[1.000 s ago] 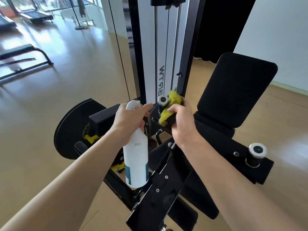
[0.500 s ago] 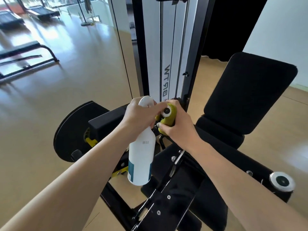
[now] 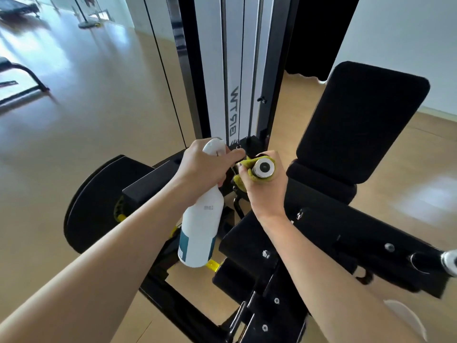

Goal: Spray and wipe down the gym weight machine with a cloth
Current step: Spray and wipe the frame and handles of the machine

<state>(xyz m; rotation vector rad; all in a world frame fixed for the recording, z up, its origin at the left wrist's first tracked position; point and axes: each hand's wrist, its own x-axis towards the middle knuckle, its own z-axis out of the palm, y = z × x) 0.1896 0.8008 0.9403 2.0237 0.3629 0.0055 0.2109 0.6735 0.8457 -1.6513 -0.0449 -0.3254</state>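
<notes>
Cloth [image 3: 243,173] wrapped round handle [image 3: 264,167] | inside right hand [image 3: 265,191] grip

Cloth [image 3: 243,175] seemingly lower on handle [image 3: 264,167], cap exposed.

We hold a white spray bottle [image 3: 201,226] by its neck in our left hand [image 3: 202,167], its body hanging down and tilted, a teal band near its base. Our right hand [image 3: 265,191] closes around a yellow-green cloth [image 3: 243,180] wrapped on a handle of the black weight machine [image 3: 321,233], the handle's silver end cap [image 3: 264,167] facing us above our knuckles. The two hands sit just beside each other. Behind them rises the machine's white tower [image 3: 237,70] with cables; a black back pad [image 3: 358,120] tilts at right. Pale wood floor [image 3: 74,120] spreads left.
</notes>
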